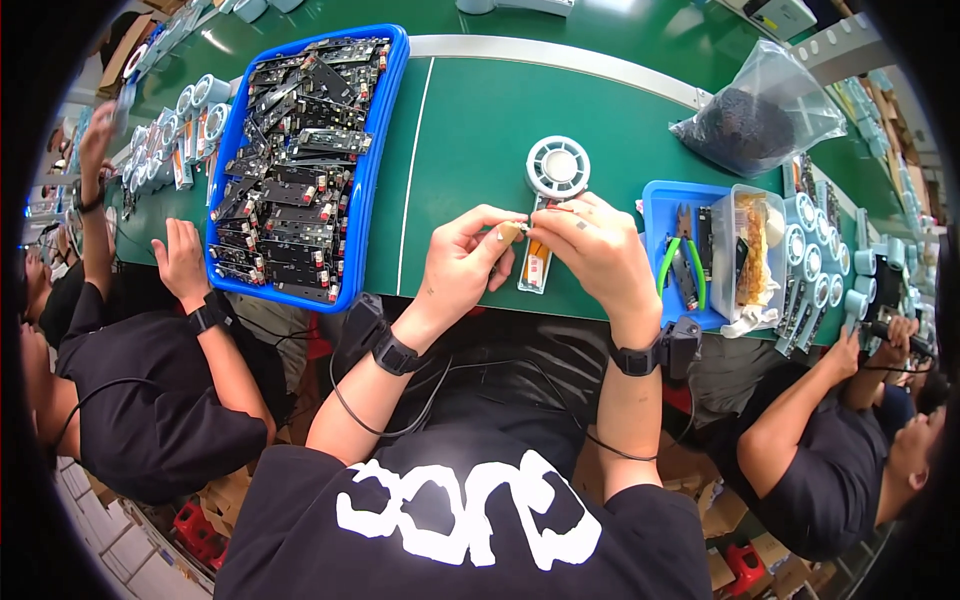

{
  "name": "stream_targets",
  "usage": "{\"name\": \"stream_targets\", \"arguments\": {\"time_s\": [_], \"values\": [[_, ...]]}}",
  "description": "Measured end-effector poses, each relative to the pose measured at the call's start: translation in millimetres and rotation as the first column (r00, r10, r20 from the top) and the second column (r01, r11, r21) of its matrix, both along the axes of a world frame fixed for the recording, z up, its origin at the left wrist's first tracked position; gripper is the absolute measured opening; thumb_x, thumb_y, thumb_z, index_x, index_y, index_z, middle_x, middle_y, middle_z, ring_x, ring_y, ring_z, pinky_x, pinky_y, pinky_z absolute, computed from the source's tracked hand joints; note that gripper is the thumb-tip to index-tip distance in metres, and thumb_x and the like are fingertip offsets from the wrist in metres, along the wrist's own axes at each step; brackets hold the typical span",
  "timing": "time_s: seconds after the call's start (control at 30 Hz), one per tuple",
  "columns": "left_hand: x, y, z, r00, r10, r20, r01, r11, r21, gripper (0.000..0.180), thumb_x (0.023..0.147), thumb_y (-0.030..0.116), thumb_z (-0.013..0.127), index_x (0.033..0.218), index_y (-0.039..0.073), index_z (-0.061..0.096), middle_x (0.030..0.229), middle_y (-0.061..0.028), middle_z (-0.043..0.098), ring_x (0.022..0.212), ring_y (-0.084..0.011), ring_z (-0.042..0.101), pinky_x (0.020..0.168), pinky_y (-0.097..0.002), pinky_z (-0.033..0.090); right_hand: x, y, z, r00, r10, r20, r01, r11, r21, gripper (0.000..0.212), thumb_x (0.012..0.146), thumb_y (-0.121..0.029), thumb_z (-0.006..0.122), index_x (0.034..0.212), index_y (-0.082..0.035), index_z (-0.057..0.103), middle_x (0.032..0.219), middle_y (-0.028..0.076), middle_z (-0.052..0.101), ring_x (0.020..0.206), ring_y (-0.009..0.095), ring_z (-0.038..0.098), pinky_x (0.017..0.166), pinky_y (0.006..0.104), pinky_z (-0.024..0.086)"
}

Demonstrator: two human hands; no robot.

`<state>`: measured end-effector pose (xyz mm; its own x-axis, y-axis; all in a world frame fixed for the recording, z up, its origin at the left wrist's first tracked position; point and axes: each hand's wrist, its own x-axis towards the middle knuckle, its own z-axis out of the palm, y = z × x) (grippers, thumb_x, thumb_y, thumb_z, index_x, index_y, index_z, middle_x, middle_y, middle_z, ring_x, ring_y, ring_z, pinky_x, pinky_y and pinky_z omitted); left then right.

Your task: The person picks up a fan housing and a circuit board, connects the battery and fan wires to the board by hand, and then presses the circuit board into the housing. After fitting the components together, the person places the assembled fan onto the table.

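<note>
A light-blue handheld fan (558, 166) lies in front of me, its round grille pointing away and its opened handle (535, 268) toward me. Inside the handle an orange and white part shows. Over the handle my two hands meet. My left hand (468, 258) is closed in a pinch at a tiny pale piece between thumb and forefinger, too small to name. My right hand (597, 246) pinches thin wires (563, 208), one of them red, right beside the left fingertips. The fingers partly hide the handle.
Left stands a blue tray (372, 165) heaped with black circuit boards. On the right are a blue bin (655, 205) with green-handled cutters (684, 262), a clear plastic box (775, 250), a bag of dark parts (750, 120) and several fan bodies (812, 250). Co-workers sit on both sides.
</note>
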<state>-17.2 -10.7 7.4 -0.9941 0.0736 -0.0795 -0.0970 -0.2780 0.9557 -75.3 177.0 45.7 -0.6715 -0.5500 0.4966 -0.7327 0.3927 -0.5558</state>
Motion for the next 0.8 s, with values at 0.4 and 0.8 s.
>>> {"name": "stream_targets", "arguments": {"time_s": [0.4,0.8], "values": [[-1,2,-2,0.997,-0.022,-0.070,0.021,0.999,-0.024,0.011,0.102,0.006,0.061,0.108,0.002,0.070,0.078,0.0018,0.055,0.057,-0.0040,0.051,0.047,-0.0207,0.037,-20,10,10,0.957,0.262,-0.125,-0.219,0.935,0.278,0.020,0.081,-0.008,0.077,0.100,-0.008,0.071,0.085,0.005,0.066,0.080,0.025,0.067,0.074,0.0341,0.057],[-2,3,-2,0.999,-0.026,-0.021,0.024,0.997,-0.075,0.013,0.103,0.008,0.060,0.110,0.001,0.068,0.080,-0.0008,0.059,0.058,-0.0043,0.053,0.046,-0.0209,0.038,-14,10,6,0.993,0.110,-0.048,-0.101,0.981,0.168,0.021,0.080,-0.010,0.080,0.099,-0.006,0.072,0.088,0.007,0.070,0.074,0.023,0.067,0.071,0.0344,0.057]]}}
